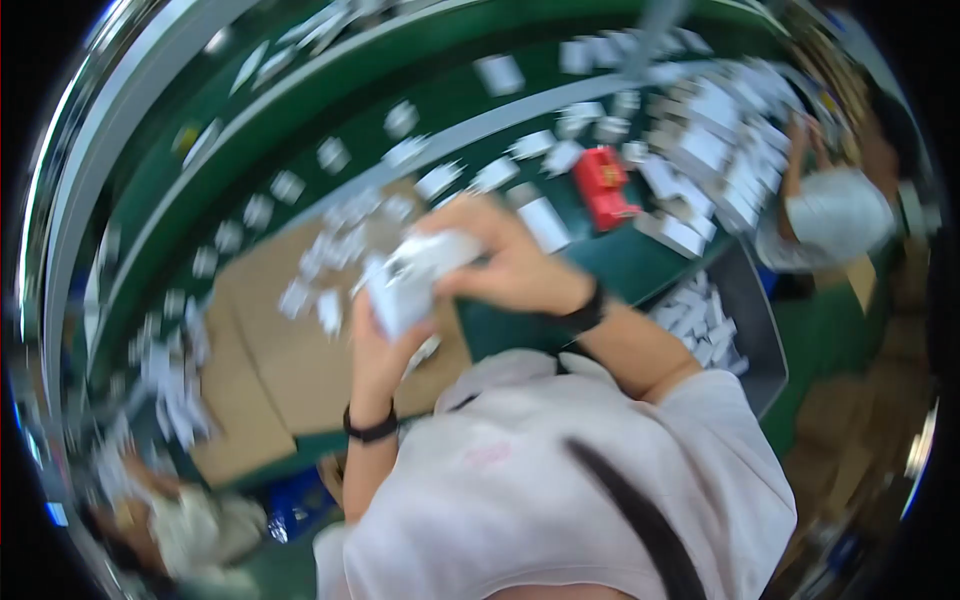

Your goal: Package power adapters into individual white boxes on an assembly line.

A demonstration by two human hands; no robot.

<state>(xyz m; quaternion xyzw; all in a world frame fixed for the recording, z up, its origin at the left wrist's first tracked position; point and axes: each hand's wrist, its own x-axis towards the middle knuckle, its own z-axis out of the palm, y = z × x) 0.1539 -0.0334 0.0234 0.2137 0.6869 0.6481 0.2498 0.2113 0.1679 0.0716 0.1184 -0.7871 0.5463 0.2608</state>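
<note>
Left hand (388, 348) gripped box (402, 303), right hand (515, 268) pinched blurred white piece (448, 252) at its 1 o'clock; looked like fitting, next move likely called for steady alignment.

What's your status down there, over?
Left fingers around boxy white item. Right fingers gripping blurred white piece. White parts scattered on cardboard, none visibly blocking hands.

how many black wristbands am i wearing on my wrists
2: one black wristband at the wrist of the left hand, another black band at the wrist of the right hand; none looks hidden.
</note>
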